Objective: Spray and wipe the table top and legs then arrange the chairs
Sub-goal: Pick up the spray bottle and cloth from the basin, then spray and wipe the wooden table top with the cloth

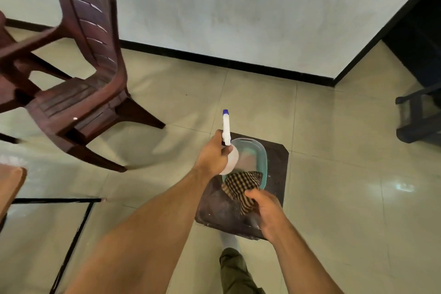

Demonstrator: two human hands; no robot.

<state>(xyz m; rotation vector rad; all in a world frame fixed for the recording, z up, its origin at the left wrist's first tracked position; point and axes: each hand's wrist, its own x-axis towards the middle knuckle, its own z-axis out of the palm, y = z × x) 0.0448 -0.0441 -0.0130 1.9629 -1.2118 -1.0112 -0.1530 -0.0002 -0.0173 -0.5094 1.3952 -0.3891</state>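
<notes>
Your left hand (213, 152) grips the spray bottle (228, 143) above the basin (260, 150) on the dark stool (279, 174), while your right hand (267, 210) clutches the checkered cloth (241, 185) at the basin's near rim.

A single wide-angle view comes from the person's head, looking forward and steeply down along both forearms at the tiled floor (334, 174). It sits close above the hands, with the wall (238, 7) bowed across the top and a brown chair (78, 74) at left.
</notes>
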